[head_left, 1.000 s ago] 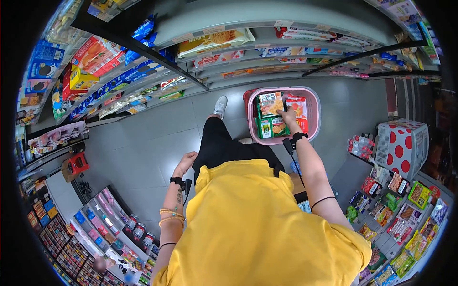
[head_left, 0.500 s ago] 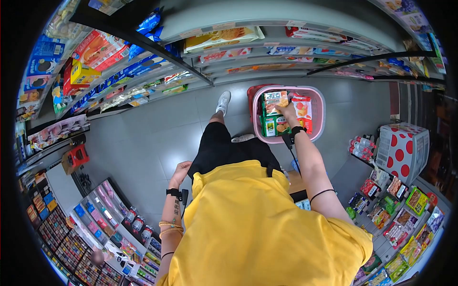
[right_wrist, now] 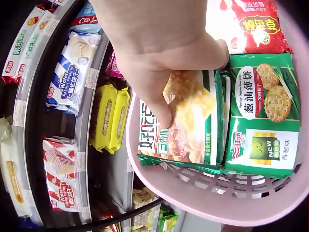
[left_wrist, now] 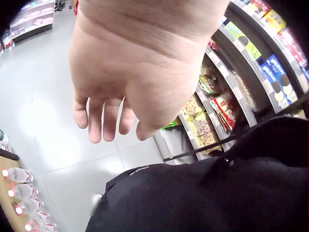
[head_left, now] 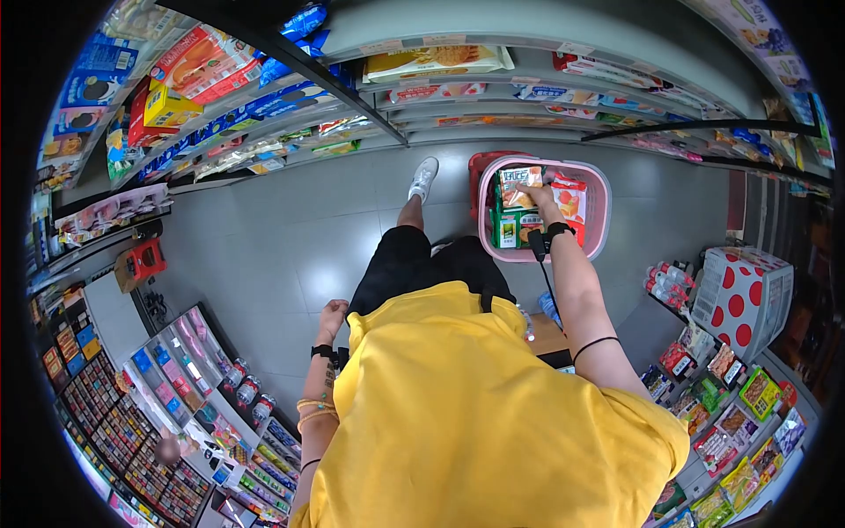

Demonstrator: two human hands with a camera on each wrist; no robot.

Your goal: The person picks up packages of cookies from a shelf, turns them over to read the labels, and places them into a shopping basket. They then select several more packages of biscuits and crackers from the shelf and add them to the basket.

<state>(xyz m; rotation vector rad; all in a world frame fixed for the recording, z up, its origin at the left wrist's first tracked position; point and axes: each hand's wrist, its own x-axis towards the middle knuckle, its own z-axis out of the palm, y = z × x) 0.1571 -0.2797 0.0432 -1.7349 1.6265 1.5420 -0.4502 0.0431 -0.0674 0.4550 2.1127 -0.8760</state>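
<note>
In the right wrist view, my right hand (right_wrist: 164, 63) grips a biscuit pack (right_wrist: 193, 116) with a green edge and a picture of pale crackers. The thumb lies across its printed face, while the other fingers are partly hidden. This pack is inside a pink plastic basket (right_wrist: 231, 210), beside a green pack of spring onion biscuits (right_wrist: 263, 113) and a red and white pack (right_wrist: 246, 29). My left hand (left_wrist: 130, 82) hangs beside my black shorts (left_wrist: 193, 203), its fingers loosely bent and holding nothing.
Shelves of packaged snacks (head_left: 440, 92) curve along the front and left. A red basket (head_left: 484, 167) shows behind the pink one's left side. A white bin with red dots (head_left: 742, 297) stands right, near bottled drinks (head_left: 666, 283). Grey tiled floor (head_left: 290, 224) lies to the left.
The head view has turned slightly, so the pink basket and shelves appear further right. My right hand stays on the biscuit pack in the basket; my left hand still hangs at my side.
</note>
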